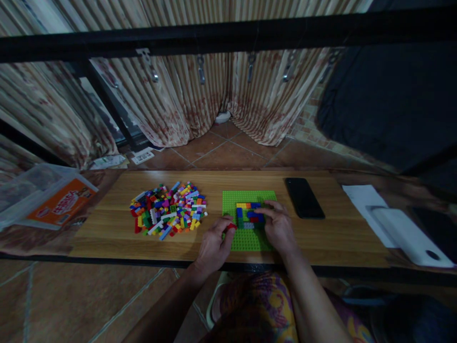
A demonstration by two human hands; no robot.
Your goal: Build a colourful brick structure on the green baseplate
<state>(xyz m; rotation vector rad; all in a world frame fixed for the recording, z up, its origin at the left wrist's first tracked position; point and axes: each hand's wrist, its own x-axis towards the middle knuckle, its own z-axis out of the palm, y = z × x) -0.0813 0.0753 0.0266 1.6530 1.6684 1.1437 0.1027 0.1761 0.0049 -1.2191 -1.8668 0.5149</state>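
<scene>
On the wooden table lies a green baseplate [250, 244] carrying a small rectangle of bricks [249, 225] in blue, yellow, orange, red, green and grey. My left hand [214, 242] is closed around a red brick [231, 226] at the left edge of the plate. Over the right side of the brick rectangle, my right hand [279, 227] has its fingers apart, the index finger stretched onto the blue bricks. Its thumb is mostly hidden. Left of the plate is a wide heap of loose bricks [171, 209] in many colours.
A black phone [304, 198] lies right of the baseplate. Farther right are white paper [367, 209] and a white flat device [414, 237]. A clear plastic box [21, 195] with an orange label stands at the left end. A dark rail [228, 38] crosses before the curtains.
</scene>
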